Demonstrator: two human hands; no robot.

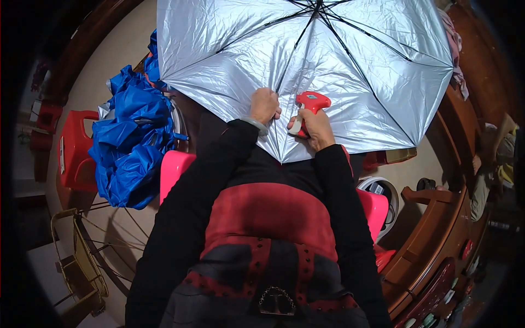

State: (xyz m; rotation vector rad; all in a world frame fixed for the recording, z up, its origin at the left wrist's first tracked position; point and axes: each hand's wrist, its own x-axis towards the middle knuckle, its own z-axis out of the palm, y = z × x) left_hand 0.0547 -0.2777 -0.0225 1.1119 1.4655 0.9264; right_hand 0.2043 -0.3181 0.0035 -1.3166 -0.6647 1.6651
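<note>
An open umbrella [219, 76] spreads across my lap and beyond, its silver inner side facing up and its dark ribs meeting at the far edge. My left hand [264, 106] is closed on a rib and the silver cloth around it, near the umbrella's near edge. In my right hand [317, 128] is a red tagging gun [313, 100] with a pale trigger. That hand rests just right of the left one, over the silver cloth. Where the gun's tip meets the cloth, if it does, I cannot make out.
Crumpled blue umbrellas [131, 142] are heaped at the left, beside a red plastic stool [76, 150]. Pink seat parts [174, 172] flank me. A white bucket [395, 191] stands at right, near curved wooden furniture [432, 218]. Another person's leg [483, 186] shows at far right.
</note>
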